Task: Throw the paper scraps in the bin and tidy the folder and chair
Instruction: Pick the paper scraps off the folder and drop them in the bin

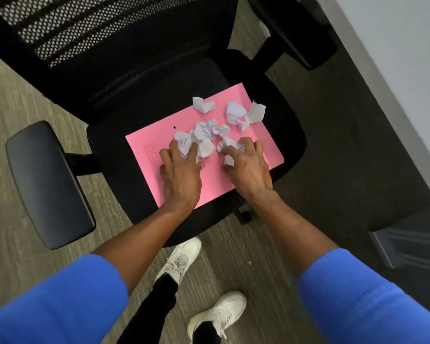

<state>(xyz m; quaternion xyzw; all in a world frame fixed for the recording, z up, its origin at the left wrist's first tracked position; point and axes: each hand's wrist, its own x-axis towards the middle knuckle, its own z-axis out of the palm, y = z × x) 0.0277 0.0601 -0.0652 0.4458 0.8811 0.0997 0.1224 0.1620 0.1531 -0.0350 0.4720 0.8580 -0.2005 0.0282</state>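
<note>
1. We stand over a black office chair (pixel 278 135) with a mesh back, and a flat pink card folder (pixel 209 175) lies askew on its seat.
2. Crumpled white paper scraps (pixel 209 130) are strewn over the far half of the folder, some in a loose heap just ahead of our fingertips, others well beyond them near the folder's far edge.
3. Our left hand (pixel 180 173) rests palm down on the folder, fingers spread and curled over the near scraps; they touch the paper, but we cannot tell whether they grip it.
4. Our right hand (pixel 248 167) lies beside it, fingers bent like a claw around a small clump of scraps, one bit showing under the thumb.
5. Both blue ribbed sleeves (pixel 358 294) are pushed up the forearms.
6. White trainers (pixel 181 259) stand on the grey carpet (pixel 15 269) below the seat.
</note>
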